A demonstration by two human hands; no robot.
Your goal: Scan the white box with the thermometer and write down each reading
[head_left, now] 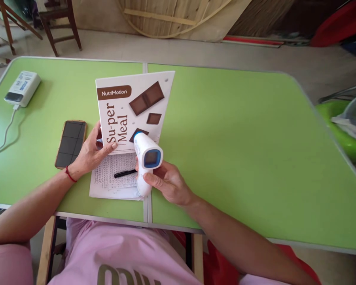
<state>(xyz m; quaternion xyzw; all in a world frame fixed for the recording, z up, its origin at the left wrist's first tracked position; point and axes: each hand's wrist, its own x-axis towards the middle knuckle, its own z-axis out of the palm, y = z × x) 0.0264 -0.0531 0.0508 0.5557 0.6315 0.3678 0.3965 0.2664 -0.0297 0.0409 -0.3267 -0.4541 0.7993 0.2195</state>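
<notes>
My left hand grips the lower left edge of a white and brown box printed "NutriMotion Su-per Meal", thumb on its front and fingers behind. The box is tilted up toward me. In my right hand is a white infrared thermometer with a blue-rimmed screen, held by its handle. Its nose points away from me at the box's lower right part; I cannot tell whether the two touch. Beneath them lie sheets of handwritten paper with a black pen on top, partly hidden by the thermometer.
A smartphone lies left of my left hand on the green folding table. Toward the far left corner is a white power bank with a cable. A wooden chair stands beyond the table, and a green basin is off its right edge.
</notes>
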